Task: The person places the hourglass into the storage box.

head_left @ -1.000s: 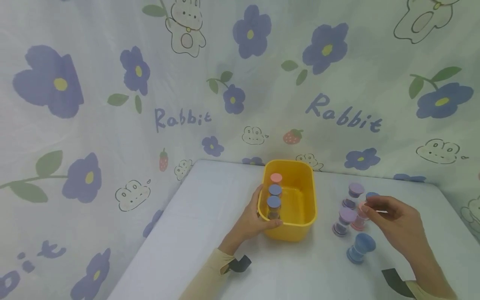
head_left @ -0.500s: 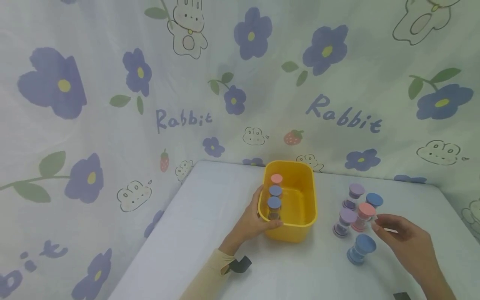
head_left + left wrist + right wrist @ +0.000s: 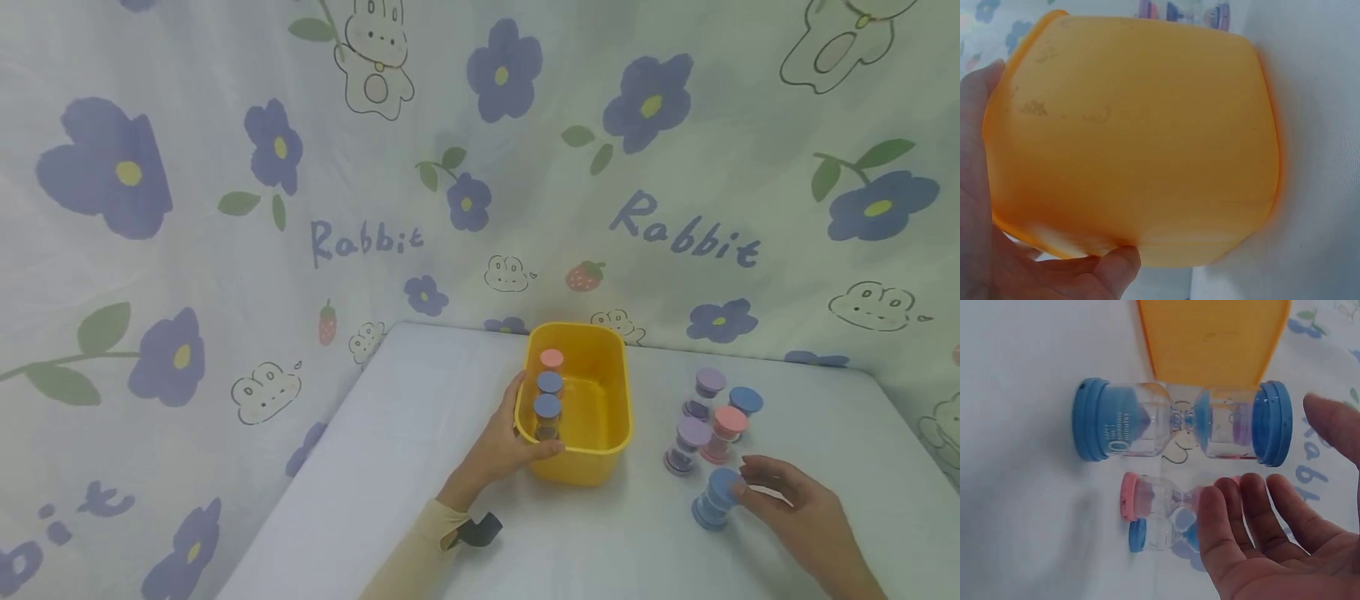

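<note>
Head view: left hand (image 3: 498,444) grips the yellow plastic bin (image 3: 576,468), three pink- or blue-capped hourglasses (image 3: 547,407) already inside; right hand (image 3: 802,508), fingers apart, reaches the near blue-capped hourglass (image 3: 718,498), four others (image 3: 729,422) outside on the right.

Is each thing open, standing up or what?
Yellow box: upright, open-topped.
Left hand: gripping the box.
Near blue timer: upright, sand in both bulbs.
Right hand: open, beside the near blue timer.
Far blue timer: upright, partly hidden.
Pink timer: upright.
Front purple timer: upright.
Back purple timer: upright.
Boxed pink timer: cap up, mostly hidden.
Boxed front blue timer: upright.
Boxed back blue timer: cap up, partly hidden.
</note>
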Motion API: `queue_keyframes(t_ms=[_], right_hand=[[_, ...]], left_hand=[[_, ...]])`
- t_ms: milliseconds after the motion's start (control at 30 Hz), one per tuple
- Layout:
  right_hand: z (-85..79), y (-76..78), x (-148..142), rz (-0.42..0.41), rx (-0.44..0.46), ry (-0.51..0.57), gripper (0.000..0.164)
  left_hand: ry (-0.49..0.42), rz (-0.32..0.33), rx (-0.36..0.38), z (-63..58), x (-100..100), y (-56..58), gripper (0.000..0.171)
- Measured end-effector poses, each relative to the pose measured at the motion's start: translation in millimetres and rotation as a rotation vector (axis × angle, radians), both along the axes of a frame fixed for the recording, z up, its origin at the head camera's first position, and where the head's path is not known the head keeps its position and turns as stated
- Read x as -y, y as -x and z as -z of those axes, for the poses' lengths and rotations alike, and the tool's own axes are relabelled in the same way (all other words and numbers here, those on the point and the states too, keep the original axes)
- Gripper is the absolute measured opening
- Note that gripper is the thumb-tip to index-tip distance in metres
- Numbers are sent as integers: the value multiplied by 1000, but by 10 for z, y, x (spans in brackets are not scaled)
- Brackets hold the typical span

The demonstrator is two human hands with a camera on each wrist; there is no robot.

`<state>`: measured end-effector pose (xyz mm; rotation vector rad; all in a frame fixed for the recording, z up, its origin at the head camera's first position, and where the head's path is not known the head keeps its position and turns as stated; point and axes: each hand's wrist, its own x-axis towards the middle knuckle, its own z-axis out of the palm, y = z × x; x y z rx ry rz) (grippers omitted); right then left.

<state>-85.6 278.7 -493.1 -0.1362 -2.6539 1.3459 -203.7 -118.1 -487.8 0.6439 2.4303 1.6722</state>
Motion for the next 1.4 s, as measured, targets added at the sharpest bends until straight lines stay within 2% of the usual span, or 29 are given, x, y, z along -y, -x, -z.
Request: queue_keyframes(t_ms=[267, 667, 1000, 1100, 1267, 1400], right_hand=[[-19, -5, -15, -31, 267, -98, 81], [-15, -7, 8, -14, 330, -53, 88], [18, -11, 35, 21, 266, -64, 86], [30, -18, 28, 37, 212, -76, 80], [17, -29, 3, 43, 61, -44, 62], [-86, -21, -4, 25, 36, -54, 58]], left_hand=[[-2, 5, 2, 14, 4, 8, 115], [-5, -5, 12, 6, -10, -16, 118], [9, -8, 8, 4, -3, -7, 119], [17, -16, 17, -3, -2, -12, 121], [27, -25, 24, 3, -4, -14, 122], [28, -28, 26, 2, -1, -15, 121]])
